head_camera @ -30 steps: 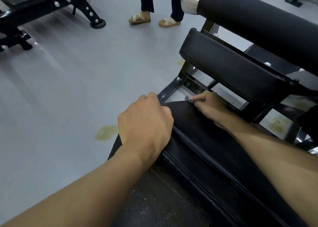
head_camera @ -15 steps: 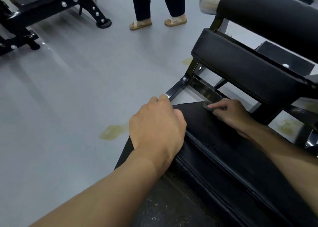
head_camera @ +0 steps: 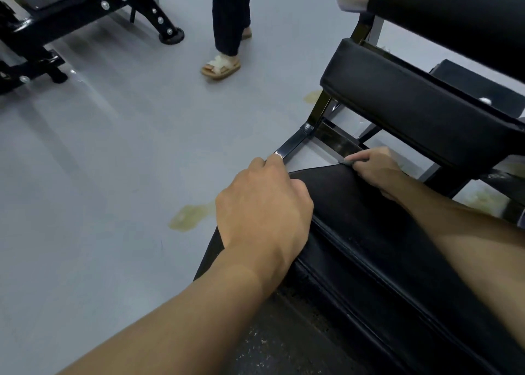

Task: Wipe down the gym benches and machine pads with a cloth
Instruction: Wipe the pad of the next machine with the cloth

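A long black seat pad (head_camera: 369, 232) runs from the lower right toward the middle of the view. My left hand (head_camera: 264, 204) grips its near left corner, fingers curled over the edge. At the pad's far end my right hand (head_camera: 375, 170) pinches a small grey cloth (head_camera: 347, 163), of which only a bit shows under the fingers. Above it sits a second black pad (head_camera: 412, 110) on the machine frame, and a thick black roller pad (head_camera: 454, 13) with a chrome end cap crosses the top right.
The black steel frame bar (head_camera: 292, 144) of the machine reaches onto the grey floor (head_camera: 113, 161), which has yellowish stains. A person in dark trousers and sandals (head_camera: 224, 65) stands ahead. Another black bench (head_camera: 71, 2) occupies the top left.
My right hand with the cloth has slid a little along the pad's far end. The person ahead has stepped, one foot now forward. My left hand keeps its grip.
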